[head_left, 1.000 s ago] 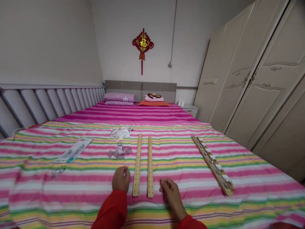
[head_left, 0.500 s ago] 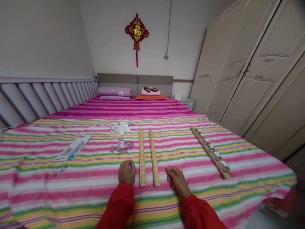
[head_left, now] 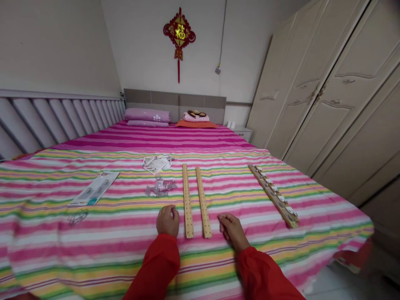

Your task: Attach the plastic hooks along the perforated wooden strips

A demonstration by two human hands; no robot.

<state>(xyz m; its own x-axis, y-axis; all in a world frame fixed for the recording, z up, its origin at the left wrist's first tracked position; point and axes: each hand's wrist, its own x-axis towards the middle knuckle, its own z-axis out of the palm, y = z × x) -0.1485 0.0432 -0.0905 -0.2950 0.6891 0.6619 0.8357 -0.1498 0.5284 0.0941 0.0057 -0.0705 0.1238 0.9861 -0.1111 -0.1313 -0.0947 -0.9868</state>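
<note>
Two pale wooden strips with rows of small holes, a left strip (head_left: 188,204) and a right strip (head_left: 203,204), lie side by side on the striped bed sheet (head_left: 118,250). Just left of them my left hand (head_left: 168,221) rests as a loose fist, apart from the wood. My right hand (head_left: 231,229) lies to the right of the strips with its fingers curled in, also touching neither. Nothing shows in either hand. Beyond the left hand are crumpled clear plastic bags (head_left: 161,187) and a pile of white-edged packets (head_left: 158,163).
A wooden strip with white round pieces along it (head_left: 275,196) lies at the right. At left are a flat clear package (head_left: 95,188) and some thin metal rings (head_left: 77,217). Folded bedding (head_left: 146,116) sits by the headboard; a wardrobe (head_left: 325,108) stands right.
The view has shifted slightly, so the bed and its things sit a little higher in the picture. Both hands keep nearly the same pose beside the strips.
</note>
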